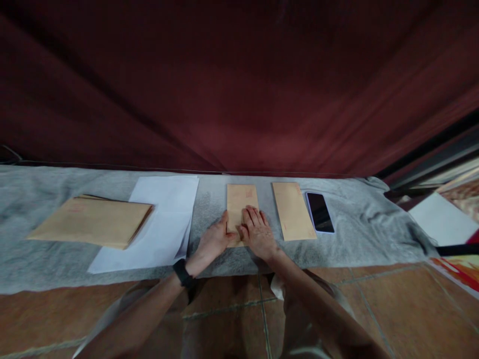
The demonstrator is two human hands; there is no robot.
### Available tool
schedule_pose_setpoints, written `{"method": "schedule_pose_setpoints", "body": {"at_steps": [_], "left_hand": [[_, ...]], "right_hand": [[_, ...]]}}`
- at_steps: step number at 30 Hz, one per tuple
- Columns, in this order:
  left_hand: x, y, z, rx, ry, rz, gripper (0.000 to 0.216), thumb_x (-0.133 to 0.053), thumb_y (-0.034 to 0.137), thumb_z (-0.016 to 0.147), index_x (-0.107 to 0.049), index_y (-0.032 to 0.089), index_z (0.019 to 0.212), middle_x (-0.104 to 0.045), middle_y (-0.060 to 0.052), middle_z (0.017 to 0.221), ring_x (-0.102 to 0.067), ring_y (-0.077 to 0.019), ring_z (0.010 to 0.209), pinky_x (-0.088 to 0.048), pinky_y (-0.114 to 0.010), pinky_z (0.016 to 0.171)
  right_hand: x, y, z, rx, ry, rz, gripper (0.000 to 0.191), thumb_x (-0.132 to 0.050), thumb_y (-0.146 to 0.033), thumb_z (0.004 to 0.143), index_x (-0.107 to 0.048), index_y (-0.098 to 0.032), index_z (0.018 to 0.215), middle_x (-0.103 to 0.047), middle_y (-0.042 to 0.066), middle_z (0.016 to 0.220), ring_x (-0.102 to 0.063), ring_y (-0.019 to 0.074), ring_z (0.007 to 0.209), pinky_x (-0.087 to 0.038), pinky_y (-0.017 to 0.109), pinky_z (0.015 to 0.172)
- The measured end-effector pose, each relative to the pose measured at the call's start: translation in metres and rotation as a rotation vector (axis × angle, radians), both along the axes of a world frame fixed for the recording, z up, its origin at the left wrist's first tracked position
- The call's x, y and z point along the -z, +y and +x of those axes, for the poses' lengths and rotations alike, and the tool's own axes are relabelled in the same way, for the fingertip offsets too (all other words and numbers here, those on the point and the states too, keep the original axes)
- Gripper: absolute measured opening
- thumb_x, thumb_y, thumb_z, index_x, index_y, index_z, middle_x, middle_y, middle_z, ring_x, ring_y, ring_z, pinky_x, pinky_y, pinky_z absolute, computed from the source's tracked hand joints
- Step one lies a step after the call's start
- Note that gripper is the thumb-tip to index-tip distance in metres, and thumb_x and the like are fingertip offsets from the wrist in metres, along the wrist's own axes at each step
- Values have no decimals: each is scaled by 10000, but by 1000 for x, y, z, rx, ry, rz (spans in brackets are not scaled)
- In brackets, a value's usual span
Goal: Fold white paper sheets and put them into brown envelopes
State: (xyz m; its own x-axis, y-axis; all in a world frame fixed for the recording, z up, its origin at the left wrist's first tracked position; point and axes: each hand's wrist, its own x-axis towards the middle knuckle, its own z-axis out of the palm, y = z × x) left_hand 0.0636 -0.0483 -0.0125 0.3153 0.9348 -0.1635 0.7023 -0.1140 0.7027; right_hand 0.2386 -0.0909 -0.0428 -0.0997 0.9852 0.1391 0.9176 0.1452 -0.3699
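A brown envelope (241, 204) lies lengthwise on the grey cloth (344, 239) in front of me. My right hand (258, 233) rests flat on its near half, fingers stretched out and together. My left hand (213, 242) touches the envelope's left edge, thumb on the paper and fingers partly curled beside it. A black band sits on my left wrist. A second brown envelope (293, 210) lies just to the right, untouched.
A dark phone (320, 212) lies right of the second envelope. White sheets (157, 224) and a stack of brown envelopes (92, 222) lie to the left. A dark red curtain (239, 85) hangs behind. Tiled floor (392, 304) is below; white paper (441, 219) at far right.
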Motion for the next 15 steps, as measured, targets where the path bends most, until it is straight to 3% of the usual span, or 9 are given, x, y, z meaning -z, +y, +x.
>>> {"method": "schedule_pose_setpoints", "body": {"at_steps": [4,9,15], "left_hand": [[-3,-2,2,41,249,123,481,-600,304,900,-560,190,1366,-751,-117,909,-715,-266,821,-499,-331,747],[5,9,15,177,140,456,404,-438,221,977,-585,185,1351,-669,-149,1278,-641,-254,1162,-477,-403,1020],[25,26,40,283,114,490,457,-376,242,1009,-508,81,1416,-521,-214,1486,-460,-262,1421,-376,-443,1175]], "right_hand": [[3,0,-1,3,-18,14,589,-409,-376,1038,-364,-94,1553,-340,156,1630,-254,285,1532,-184,487,1255],[5,0,-1,11,-18,24,583,-400,-380,1038,-374,-107,1551,-340,147,1630,-279,292,1522,-190,499,1250],[5,2,2,-12,-22,-5,566,-399,-284,1011,-381,-101,1547,-349,146,1625,-281,284,1522,-200,498,1246]]}}
